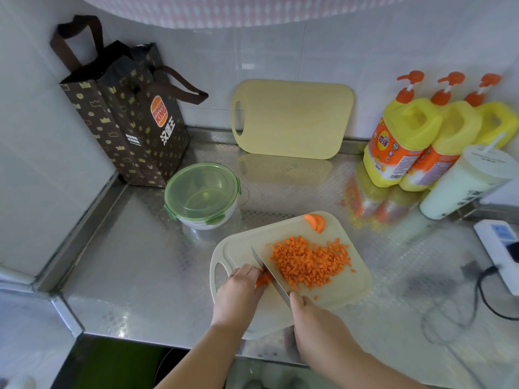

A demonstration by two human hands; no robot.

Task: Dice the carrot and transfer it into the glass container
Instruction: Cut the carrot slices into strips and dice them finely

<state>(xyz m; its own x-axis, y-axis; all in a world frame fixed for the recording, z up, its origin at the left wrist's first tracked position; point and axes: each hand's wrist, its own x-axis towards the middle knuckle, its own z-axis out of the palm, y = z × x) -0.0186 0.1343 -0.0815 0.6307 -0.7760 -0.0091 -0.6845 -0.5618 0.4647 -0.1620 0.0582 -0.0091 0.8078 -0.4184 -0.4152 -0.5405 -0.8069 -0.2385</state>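
Left hand (241, 287) pinching carrot piece (262, 279) on cutting board (354, 287), right hand (311, 313) gripping knife (269, 273), diced carrot (309, 262) right of blade, lidded glass container (202, 195) far left.

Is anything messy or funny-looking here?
Only small things: a few carrot cubes lie apart from the pile on the cutting board, and the glass container still wears its green lid.
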